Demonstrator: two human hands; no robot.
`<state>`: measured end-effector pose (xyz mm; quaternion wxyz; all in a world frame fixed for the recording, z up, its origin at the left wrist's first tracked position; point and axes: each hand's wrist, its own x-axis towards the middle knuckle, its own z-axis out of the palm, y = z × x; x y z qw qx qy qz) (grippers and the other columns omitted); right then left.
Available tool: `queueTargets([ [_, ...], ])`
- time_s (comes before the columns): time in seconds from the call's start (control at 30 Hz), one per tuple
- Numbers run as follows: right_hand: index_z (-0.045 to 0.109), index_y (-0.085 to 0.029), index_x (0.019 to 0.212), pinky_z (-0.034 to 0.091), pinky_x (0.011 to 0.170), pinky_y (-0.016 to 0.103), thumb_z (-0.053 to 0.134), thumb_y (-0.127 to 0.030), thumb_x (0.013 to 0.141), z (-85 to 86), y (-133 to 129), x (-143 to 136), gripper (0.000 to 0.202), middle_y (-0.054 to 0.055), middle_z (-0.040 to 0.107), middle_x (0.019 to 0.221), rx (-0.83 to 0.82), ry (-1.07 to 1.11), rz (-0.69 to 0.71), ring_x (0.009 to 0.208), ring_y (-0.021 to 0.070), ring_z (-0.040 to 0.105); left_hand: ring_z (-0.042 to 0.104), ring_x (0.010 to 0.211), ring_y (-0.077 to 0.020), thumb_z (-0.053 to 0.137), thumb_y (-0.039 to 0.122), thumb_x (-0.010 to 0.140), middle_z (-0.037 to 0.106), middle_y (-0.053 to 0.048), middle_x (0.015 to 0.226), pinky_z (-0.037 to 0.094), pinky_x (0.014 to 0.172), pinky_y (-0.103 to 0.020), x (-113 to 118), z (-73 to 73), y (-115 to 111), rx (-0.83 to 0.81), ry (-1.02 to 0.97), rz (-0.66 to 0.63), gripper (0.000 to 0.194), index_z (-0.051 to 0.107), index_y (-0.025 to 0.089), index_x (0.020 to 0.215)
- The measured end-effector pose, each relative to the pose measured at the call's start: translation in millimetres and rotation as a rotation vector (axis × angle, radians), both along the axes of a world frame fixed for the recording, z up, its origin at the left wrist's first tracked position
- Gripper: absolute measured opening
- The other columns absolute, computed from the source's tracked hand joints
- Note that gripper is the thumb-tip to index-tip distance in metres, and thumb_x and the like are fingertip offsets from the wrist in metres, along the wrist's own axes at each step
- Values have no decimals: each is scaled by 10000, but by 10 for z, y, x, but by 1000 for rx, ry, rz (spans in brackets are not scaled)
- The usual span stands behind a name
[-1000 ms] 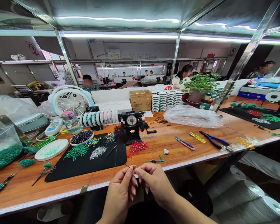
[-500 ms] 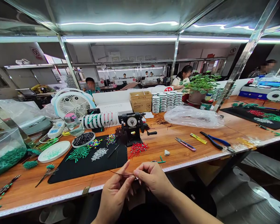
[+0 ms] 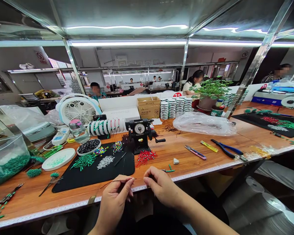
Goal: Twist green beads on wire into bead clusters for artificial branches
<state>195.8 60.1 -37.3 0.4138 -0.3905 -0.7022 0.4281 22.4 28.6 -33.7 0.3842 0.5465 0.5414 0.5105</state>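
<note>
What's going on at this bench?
A person's left hand pinches a thin dark strand by the front edge of a wooden bench. The right hand is close by but apart, fingers curled; whether it holds anything is too fine to tell. Beyond are a black mat with piles of small parts and a black machine.

White fan (image 3: 78,112) left of cardboard box (image 3: 149,109) — potted plant (image 3: 210,88) farther right, behind clear plastic bag (image 3: 203,124).
</note>
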Motion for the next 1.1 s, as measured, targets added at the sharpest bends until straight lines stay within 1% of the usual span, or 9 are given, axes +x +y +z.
queueTargets([
  [0.17, 595, -159, 675, 368, 600, 230, 517, -232, 843, 12, 26, -62, 200, -10, 566, 635, 32, -10, -46, 622, 122, 497, 516, 495, -119, 669, 346, 733, 612, -13, 670, 416, 464, -204, 65, 26, 63, -15, 20, -40, 175, 701, 178, 767],
  [0.33, 636, -168, 881, 391, 658, 252, 525, -194, 829, 13, 42, 23, 125, 16, 623, 758, 66, -55, -80, 696, 144, 542, 562, 616, -155, 646, 350, 755, 649, -36, 757, 428, 536, -212, 41, 93, 147, 7, 163, -5, 166, 700, 194, 769],
  [0.4, 622, -168, 813, 383, 631, 249, 531, -178, 820, -6, 53, 61, 92, 6, 607, 716, 72, -88, -110, 667, 140, 530, 577, 656, -172, 655, 336, 747, 660, -44, 770, 431, 565, -220, 40, 108, 172, 33, 191, 2, 147, 707, 198, 747],
  [0.5, 629, -169, 697, 375, 624, 247, 538, -182, 826, -44, 72, 46, 158, 5, 609, 681, 108, -107, -136, 662, 136, 537, 593, 703, -191, 656, 307, 746, 663, -47, 742, 442, 634, -236, 96, 120, 199, 65, 223, -36, 123, 715, 206, 708],
  [0.67, 670, -182, 816, 400, 670, 251, 592, -159, 787, -75, 91, 26, 86, 20, 638, 782, 118, -102, -139, 727, 147, 571, 569, 681, -185, 613, 328, 773, 645, -32, 716, 419, 635, -254, 156, 138, 245, 86, 268, -90, 169, 706, 212, 694],
  [0.73, 633, -174, 855, 407, 663, 249, 607, -130, 760, -75, 93, 68, 108, 16, 627, 792, 87, -105, -157, 718, 144, 568, 556, 684, -181, 587, 356, 788, 636, -19, 715, 406, 648, -260, 131, 141, 266, 84, 299, -90, 200, 693, 213, 697],
  [0.8, 598, -170, 776, 400, 645, 249, 592, -125, 770, -71, 92, 102, 46, 6, 603, 742, 80, -133, -189, 689, 141, 554, 558, 710, -182, 578, 370, 791, 637, -13, 726, 400, 675, -264, 112, 137, 283, 72, 317, -97, 210, 691, 214, 707],
  [0.9, 572, -170, 653, 385, 658, 254, 579, -147, 800, -68, 91, 95, 149, 3, 572, 706, 138, -162, -228, 706, 144, 538, 570, 724, -180, 577, 371, 790, 645, -12, 739, 401, 686, -262, 134, 122, 296, 45, 311, -124, 209, 701, 218, 720],
  [1.1, 618, -169, 739, 389, 699, 261, 615, -128, 773, -91, 76, 72, 54, 15, 582, 776, 155, -156, -255, 772, 156, 534, 564, 714, -186, 557, 386, 798, 648, -24, 738, 401, 664, -268, 186, 82, 321, 15, 317, -153, 242, 711, 209, 736],
])
